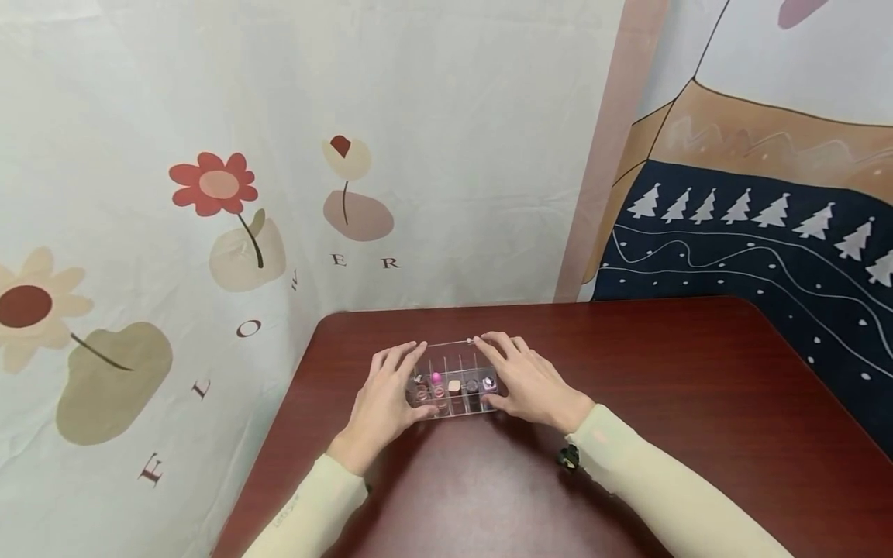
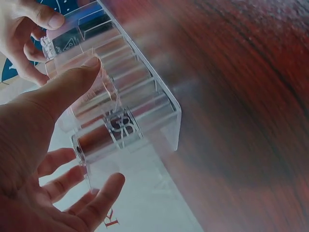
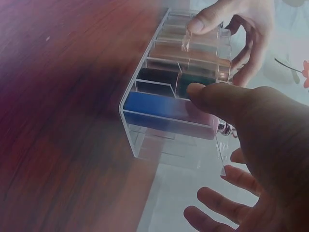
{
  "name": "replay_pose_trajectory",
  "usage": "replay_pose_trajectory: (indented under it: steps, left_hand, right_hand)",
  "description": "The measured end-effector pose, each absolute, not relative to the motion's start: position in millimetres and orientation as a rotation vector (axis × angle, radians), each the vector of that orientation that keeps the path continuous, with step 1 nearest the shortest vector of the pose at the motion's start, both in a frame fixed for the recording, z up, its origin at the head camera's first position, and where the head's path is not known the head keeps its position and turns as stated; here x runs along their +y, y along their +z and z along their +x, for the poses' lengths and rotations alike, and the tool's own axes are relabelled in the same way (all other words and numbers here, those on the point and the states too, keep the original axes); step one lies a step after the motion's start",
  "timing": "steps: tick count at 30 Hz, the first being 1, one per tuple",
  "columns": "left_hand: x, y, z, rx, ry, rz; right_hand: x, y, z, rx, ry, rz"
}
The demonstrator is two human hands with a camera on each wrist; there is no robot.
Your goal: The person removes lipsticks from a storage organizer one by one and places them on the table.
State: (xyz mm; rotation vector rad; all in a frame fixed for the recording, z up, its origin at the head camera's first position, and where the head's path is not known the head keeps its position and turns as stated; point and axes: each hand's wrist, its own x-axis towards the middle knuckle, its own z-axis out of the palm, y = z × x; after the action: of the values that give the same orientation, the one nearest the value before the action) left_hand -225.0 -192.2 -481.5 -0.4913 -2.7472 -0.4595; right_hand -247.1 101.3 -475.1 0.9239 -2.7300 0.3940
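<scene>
A clear compartment box (image 1: 456,413) holding several small bottles and tubes stands on the table. Thumb at the front and fingers at the back, the left hand (image 1: 380,399) grips its left end; the right hand (image 1: 533,385) grips the right end the same way. A bright pink round top (image 1: 436,377) shows among the contents. In the left wrist view, a reddish-brown cylinder (image 2: 94,141) lies in the end compartment beside the left hand (image 2: 43,130). The right wrist view shows a blue-to-pink item (image 3: 149,106) near the right hand (image 3: 270,130). Some fingertips are hidden behind the box.
The reddish-brown table (image 1: 670,372) extends around the box. Behind it hangs a pale cloth with flowers (image 1: 218,184), and at the right a dark blue one with white trees (image 1: 736,208). A small dark object (image 1: 568,456) is beside the right cuff.
</scene>
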Motion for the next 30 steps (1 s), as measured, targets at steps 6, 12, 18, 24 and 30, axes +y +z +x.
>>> replay_pose_trajectory:
  steps: [6, 12, 18, 24, 30]
  left_hand:
    - [-191, -483, -224, -2.721, -0.455, -0.593]
    - [-187, -483, -226, -2.699, -0.490, -0.710]
    - [-179, -483, -227, -2.690, -0.562, -0.764]
    - [-170, -483, -229, -2.673, -0.594, -0.798]
    - [-159, -484, -229, -2.707, -0.599, -0.823]
  right_hand:
    - [112, -474, -244, -2.738, 0.422, 0.911]
    - [127, -474, -241, -2.752, 0.451, 0.908]
    - [141, -471, -238, -2.755, 0.523, 0.915]
    - [153, -468, -237, -2.763, 0.542, 0.893]
    - [167, -468, -235, -2.761, 0.504, 0.873]
